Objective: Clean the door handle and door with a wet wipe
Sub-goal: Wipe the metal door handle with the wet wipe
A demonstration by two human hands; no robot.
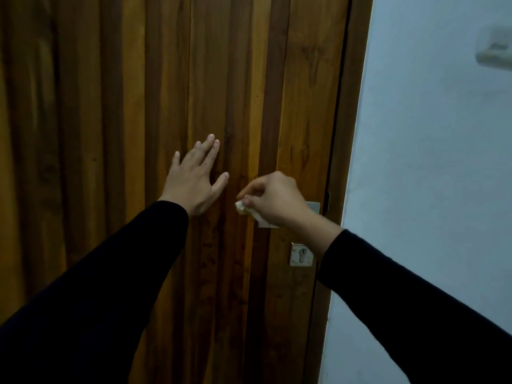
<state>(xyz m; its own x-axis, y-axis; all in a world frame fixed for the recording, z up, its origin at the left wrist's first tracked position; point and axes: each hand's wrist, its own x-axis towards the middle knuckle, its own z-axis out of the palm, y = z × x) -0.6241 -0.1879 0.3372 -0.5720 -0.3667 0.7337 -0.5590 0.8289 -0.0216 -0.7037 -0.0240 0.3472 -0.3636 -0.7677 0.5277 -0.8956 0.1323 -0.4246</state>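
Door handle metal sits near the right edge of the wooden door, mostly hidden behind the right hand — its fingers pinch a crumpled white wipe beside it. The left hand lies flat on the door, fingers spread — a keyhole plate shows below.

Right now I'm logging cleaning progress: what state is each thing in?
Door: shut against its frame.
Left hand: open, flat on the door, fingers spread.
Right hand: closed around the wet wipe, over the handle.
Wet wipe: crumpled, pinched in the fingers.
Door handle: mostly hidden by the hand.
Keyhole plate: no key inserted.
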